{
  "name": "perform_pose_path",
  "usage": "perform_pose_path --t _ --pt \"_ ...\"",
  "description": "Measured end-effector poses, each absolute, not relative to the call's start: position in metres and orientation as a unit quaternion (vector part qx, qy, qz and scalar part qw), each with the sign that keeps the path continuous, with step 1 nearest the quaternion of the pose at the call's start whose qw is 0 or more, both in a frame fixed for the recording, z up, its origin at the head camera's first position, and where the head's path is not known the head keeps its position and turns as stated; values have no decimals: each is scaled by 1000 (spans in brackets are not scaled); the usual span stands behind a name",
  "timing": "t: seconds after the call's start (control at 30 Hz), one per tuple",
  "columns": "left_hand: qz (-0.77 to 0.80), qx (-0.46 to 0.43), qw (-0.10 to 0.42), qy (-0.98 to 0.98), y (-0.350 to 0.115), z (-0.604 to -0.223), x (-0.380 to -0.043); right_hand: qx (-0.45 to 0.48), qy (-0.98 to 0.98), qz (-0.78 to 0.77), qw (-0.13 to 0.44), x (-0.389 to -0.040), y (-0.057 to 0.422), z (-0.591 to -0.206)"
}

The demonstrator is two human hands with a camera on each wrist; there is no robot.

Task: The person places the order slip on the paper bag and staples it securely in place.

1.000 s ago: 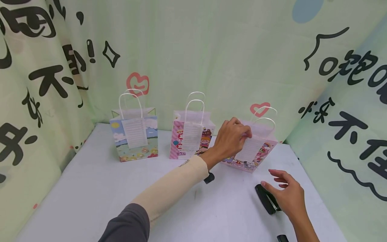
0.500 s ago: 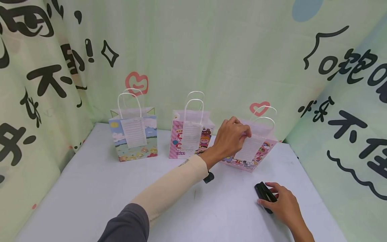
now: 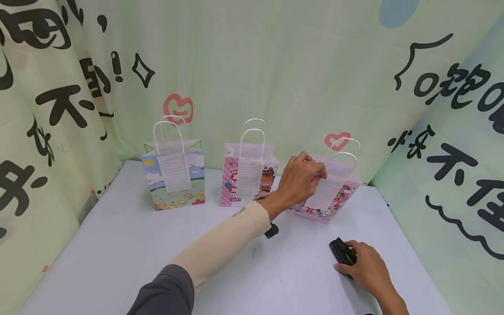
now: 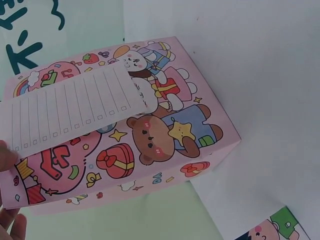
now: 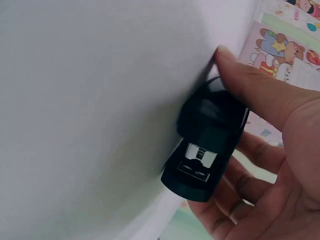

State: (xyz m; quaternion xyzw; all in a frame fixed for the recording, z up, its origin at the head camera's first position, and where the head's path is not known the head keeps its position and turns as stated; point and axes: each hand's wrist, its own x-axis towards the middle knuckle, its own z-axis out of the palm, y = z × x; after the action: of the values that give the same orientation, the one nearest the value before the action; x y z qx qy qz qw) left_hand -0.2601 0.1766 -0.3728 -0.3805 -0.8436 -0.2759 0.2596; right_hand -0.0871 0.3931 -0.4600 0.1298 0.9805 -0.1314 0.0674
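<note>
My left hand (image 3: 299,177) is at the top edge of the rightmost paper gift bag (image 3: 346,197), pinching the rim together with a white lined checklist sheet (image 4: 70,107). The sheet lies flat on the bag's pink front, which is printed with a bear and other cartoon figures. That bag leans back a little, its white rope handles standing up. On the table's right side, my right hand (image 3: 366,267) grips a black stapler (image 3: 341,253). In the right wrist view, the thumb runs along one side of the stapler (image 5: 212,115) and the fingers curl round the other.
A blue landscape-print gift bag (image 3: 179,201) and a pink striped gift bag (image 3: 230,183) stand to the left, each with a lined sheet on its front. The white table (image 3: 118,262) meets a printed curtain (image 3: 295,65) behind the bags.
My right hand has come down from beside the stapler and closed round it, shifting it slightly left. The left hand keeps its place on the bag's rim and sheet.
</note>
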Motion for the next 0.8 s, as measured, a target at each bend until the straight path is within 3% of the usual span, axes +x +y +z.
perform_pose_path --t 0.13,0.4,0.8 --pt "-276 -382 258 -843 177 -373 -259 109 982 -145 50 -84 389 -458" --pt "-276 -382 261 -843 178 -372 -259 79 972 -217 -39 -84 374 -435" --pt "-265 -378 255 -849 177 -371 -257 4 938 -279 -204 -102 355 -389"
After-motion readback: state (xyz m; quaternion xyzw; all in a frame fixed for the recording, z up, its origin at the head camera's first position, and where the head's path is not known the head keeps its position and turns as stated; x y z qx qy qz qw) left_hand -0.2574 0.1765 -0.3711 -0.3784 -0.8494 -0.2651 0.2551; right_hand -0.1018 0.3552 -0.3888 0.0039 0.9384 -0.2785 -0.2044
